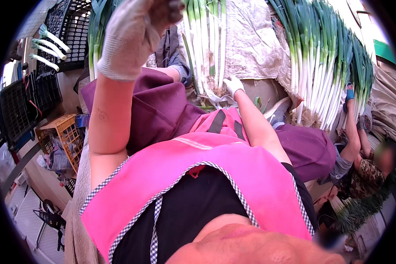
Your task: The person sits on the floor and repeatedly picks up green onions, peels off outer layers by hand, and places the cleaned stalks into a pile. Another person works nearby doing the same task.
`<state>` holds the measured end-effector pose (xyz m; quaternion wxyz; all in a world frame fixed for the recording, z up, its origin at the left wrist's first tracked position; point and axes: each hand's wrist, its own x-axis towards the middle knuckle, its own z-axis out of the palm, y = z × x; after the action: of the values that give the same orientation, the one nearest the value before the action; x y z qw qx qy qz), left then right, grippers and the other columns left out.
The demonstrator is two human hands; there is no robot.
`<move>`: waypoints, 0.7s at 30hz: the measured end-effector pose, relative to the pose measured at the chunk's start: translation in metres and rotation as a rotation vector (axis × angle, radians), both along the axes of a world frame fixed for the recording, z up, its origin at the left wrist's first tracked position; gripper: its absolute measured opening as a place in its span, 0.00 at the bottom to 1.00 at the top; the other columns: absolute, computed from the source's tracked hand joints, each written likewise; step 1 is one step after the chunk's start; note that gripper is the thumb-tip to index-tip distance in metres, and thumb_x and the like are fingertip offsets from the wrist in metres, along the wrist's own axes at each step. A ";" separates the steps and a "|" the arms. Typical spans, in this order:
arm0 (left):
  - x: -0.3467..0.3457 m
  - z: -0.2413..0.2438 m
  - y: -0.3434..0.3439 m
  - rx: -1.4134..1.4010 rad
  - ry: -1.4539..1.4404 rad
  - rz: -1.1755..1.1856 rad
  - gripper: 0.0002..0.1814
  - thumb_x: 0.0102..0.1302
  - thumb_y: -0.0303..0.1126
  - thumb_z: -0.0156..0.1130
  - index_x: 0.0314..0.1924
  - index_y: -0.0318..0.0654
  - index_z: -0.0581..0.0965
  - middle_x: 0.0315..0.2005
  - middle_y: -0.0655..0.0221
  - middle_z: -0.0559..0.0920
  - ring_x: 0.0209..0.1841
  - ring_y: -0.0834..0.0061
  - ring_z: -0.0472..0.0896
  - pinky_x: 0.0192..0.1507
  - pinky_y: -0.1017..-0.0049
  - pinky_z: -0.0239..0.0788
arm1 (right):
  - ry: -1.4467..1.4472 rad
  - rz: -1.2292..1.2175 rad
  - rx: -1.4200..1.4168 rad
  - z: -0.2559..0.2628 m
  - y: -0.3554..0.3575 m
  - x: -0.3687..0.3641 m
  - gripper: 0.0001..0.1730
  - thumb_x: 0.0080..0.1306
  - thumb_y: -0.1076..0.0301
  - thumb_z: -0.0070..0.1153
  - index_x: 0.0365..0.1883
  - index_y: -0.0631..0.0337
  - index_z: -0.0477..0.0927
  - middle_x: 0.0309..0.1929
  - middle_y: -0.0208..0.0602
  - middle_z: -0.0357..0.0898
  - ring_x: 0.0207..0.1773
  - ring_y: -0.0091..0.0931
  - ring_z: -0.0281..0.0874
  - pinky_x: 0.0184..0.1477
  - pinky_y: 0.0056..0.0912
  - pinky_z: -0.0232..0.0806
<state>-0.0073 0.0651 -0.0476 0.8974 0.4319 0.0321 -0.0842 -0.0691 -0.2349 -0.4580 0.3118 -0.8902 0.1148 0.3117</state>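
Observation:
My left hand, in a whitish knitted glove, is raised at the upper left. Its fingers look dark and soiled near the top edge; whether they hold anything cannot be told. Low in front of my lap, my right hand wears a white glove and touches the root end of a small group of long green onions. Its fingertips are partly hidden among the roots. A white plastic strip lies under those roots. Right of my right hand, a large row of long green onions lies with roots towards me.
A pale woven sack lies beyond my right hand. At the left are black plastic crates, a few cut onion stalks and a yellow crate. A co-worker sits at the far right, reaching to the onions. More onions lie behind my raised hand.

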 end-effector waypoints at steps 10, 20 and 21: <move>0.022 -0.027 0.008 0.184 -0.013 -0.040 0.28 0.73 0.42 0.51 0.61 0.24 0.65 0.45 0.62 0.76 0.43 0.75 0.77 0.47 0.76 0.72 | 0.166 -0.033 -0.066 0.046 0.034 0.026 0.34 0.47 0.55 0.71 0.50 0.64 0.77 0.45 0.51 0.81 0.46 0.41 0.80 0.47 0.43 0.72; 0.032 -0.045 -0.052 0.512 0.083 0.045 0.17 0.70 0.37 0.56 0.50 0.30 0.73 0.40 0.63 0.81 0.41 0.75 0.80 0.48 0.74 0.73 | 0.096 -0.520 0.914 0.164 0.015 0.038 0.10 0.68 0.59 0.56 0.42 0.53 0.73 0.19 0.24 0.68 0.14 0.17 0.62 0.14 0.22 0.57; 0.030 -0.052 -0.067 0.609 0.128 -0.013 0.18 0.70 0.39 0.57 0.50 0.31 0.73 0.42 0.63 0.80 0.43 0.74 0.79 0.49 0.75 0.72 | 0.086 -0.515 0.965 0.193 0.014 0.041 0.10 0.68 0.59 0.56 0.42 0.53 0.73 0.19 0.23 0.67 0.14 0.16 0.62 0.14 0.21 0.56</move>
<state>0.0225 -0.0016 -0.0994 0.7224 0.6748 0.1095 -0.1035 -0.0283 -0.2205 -0.2652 0.7460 -0.5756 0.1855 0.2788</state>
